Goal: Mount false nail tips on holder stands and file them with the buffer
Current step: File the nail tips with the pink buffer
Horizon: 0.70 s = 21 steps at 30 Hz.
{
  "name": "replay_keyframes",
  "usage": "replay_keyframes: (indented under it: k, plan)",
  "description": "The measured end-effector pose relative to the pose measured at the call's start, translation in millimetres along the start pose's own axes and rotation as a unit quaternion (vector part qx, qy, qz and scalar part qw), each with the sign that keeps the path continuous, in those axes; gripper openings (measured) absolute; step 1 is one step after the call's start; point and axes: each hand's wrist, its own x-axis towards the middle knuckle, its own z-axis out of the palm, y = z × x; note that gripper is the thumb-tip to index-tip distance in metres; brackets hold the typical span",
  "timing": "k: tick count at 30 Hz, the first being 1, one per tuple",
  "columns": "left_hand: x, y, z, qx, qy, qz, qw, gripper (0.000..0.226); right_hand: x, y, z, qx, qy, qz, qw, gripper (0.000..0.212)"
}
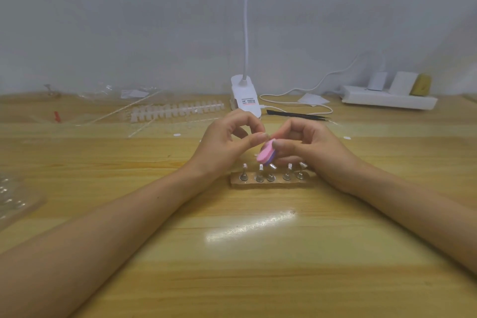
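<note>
Just above the holder stands (271, 175), both hands meet over the bench (258, 253). The right hand (309, 146) has its fingers clamped on a pink and purple buffer (265, 153), thumb on the near face, and the pad tilts down toward the left hand (223, 143). The left thumb and forefinger are pressed together at their tips, right against the top edge of the buffer; whether a nail tip sits in that pinch is too small to tell. Five stands rise in a row from a wooden base (258, 184) directly below the fingers, each carrying a clear tip. Beyond the left fingers lies a strip of clear nail tips (178, 110). Beyond the right fingers lie black tweezers (296, 114), and further back a white clip lamp (245, 98) and a power strip (387, 100).
</note>
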Motion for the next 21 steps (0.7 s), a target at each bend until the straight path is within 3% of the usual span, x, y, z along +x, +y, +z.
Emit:
replay_keyframes:
  k: [3,7,11,14,18,21]
  plan:
    - [0.0,1.1,0.3,0.001,-0.01,0.0,1.0,0.014,0.4,-0.5,-2.0,0.053,0.045,0.009,0.998,0.02]
    - [0.1,0.8,-0.2,-0.002,-0.002,0.0,1.0,0.013,0.7,0.3,-0.7,-0.002,0.0,0.003,1.0,0.019]
    - [0.2,0.8,0.5,-0.004,-0.006,-0.008,1.0,0.014,0.8,0.0,-2.5,0.059,0.048,0.011,0.997,0.02]
    - [-0.1,0.5,0.0,-0.006,0.003,-0.007,1.0,0.015,0.8,0.9,0.1,-0.01,-0.006,0.001,1.0,0.015]
    - [-0.2,0.4,-0.2,-0.01,0.001,-0.014,1.0,0.016,1.0,1.4,-3.1,0.05,0.053,0.005,0.997,0.016]
    - [-0.3,0.2,-0.6,-0.01,0.007,-0.011,1.0,0.016,1.4,1.0,-1.7,-0.013,-0.004,0.004,1.0,0.013]
